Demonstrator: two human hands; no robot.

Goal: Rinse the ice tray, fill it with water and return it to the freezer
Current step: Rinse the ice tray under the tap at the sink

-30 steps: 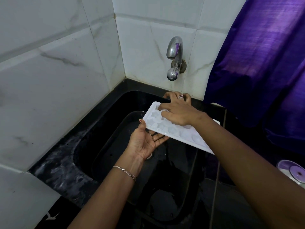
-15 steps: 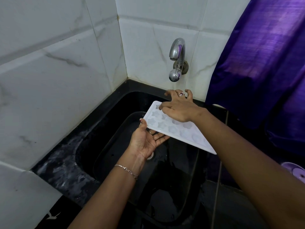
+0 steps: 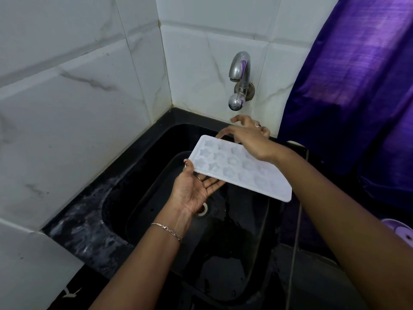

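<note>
White plastic forms the ice tray [image 3: 241, 168]. It sits at centre frame, above the black sink [image 3: 143, 198], tilted, with its moulded cells facing up.

Head view:
- The left hand [image 3: 192, 191] lies palm up under the tray's near-left corner. Its fingers [image 3: 212, 183] run beneath the tray and the thumb presses on the rim, so the corner is pinched.
- The right hand [image 3: 248, 136] hovers over the tray's far end, just below the tap [image 3: 240, 79]. Its fingers [image 3: 237, 119] are spread wide and hold nothing. Whether they touch the tray cannot be told.
- No stream shows at the tap.
- A speckled black worktop [image 3: 78, 220] borders the sink at lower left. A purple curtain [image 3: 357, 74] hangs at upper right.

Handling, as a judgement:
- The tray looks light and thin, stiff enough to carry from one corner while the cells hold no water.
- Wet plastic is likely slippery.
- Once filled, it will be heavier and may flex and spill.
- Take hold of the flat rim at both short ends, thumbs on top, and keep it level.
</note>
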